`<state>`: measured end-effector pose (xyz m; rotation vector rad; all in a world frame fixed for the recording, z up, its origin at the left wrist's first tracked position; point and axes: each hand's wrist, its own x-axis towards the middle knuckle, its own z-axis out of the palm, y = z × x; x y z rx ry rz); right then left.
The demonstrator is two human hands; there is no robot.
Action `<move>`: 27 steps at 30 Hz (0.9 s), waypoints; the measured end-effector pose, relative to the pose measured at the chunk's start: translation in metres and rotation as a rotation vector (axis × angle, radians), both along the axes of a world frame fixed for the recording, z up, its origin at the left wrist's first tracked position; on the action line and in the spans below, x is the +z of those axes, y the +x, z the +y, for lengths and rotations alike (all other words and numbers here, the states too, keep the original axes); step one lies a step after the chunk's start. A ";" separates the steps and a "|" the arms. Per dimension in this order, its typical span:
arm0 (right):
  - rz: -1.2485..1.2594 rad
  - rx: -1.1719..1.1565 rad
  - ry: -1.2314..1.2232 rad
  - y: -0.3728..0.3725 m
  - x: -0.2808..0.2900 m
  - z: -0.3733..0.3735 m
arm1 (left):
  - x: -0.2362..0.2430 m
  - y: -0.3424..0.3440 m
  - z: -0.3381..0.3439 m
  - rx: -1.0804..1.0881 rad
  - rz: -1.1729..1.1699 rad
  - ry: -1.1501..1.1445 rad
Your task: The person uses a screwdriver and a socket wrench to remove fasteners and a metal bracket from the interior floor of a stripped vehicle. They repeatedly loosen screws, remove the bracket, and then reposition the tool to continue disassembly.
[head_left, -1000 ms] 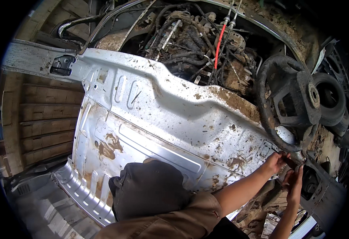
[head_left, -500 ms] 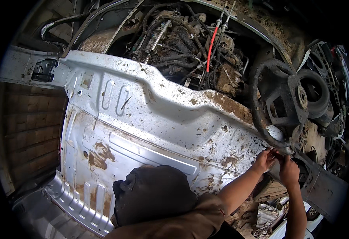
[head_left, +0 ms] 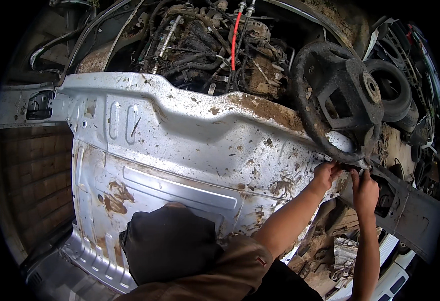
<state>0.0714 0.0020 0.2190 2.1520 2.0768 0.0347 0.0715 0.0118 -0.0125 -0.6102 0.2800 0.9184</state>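
Note:
A dirty black steering wheel (head_left: pixel 339 84) sits at the right edge of a silver sheet-metal car body panel (head_left: pixel 215 135). Just under the wheel's lower rim, both my hands work close together. My left hand (head_left: pixel 325 174) has its fingers pinched at a small dark part below the rim. Beside it, my right hand (head_left: pixel 365 193) is closed, with thumb and fingertips pressed together near the wheel's base. What the fingers grip is too small and dark to name.
Beyond the panel lies a grimy engine (head_left: pixel 205 45) with hoses and a red cable (head_left: pixel 236 40). Tires (head_left: pixel 388 90) stack at the far right. A grey metal beam (head_left: pixel 410 210) runs right of my hands. Dark cloth (head_left: pixel 172 246) covers my leg over the panel.
The view has shifted, so the wheel and engine appear farther up and left. Both hands stay under the wheel rim; the right fingers point up more and sit slightly apart from the left.

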 end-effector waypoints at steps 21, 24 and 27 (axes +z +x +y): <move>-0.010 0.143 -0.010 0.008 0.016 -0.003 | 0.009 -0.004 0.000 -0.039 0.276 0.041; 0.002 0.227 -0.001 0.009 0.014 -0.006 | 0.017 -0.007 0.002 -0.050 0.288 0.031; -0.016 0.334 0.003 0.015 0.016 -0.004 | 0.021 -0.007 0.004 0.035 0.203 -0.044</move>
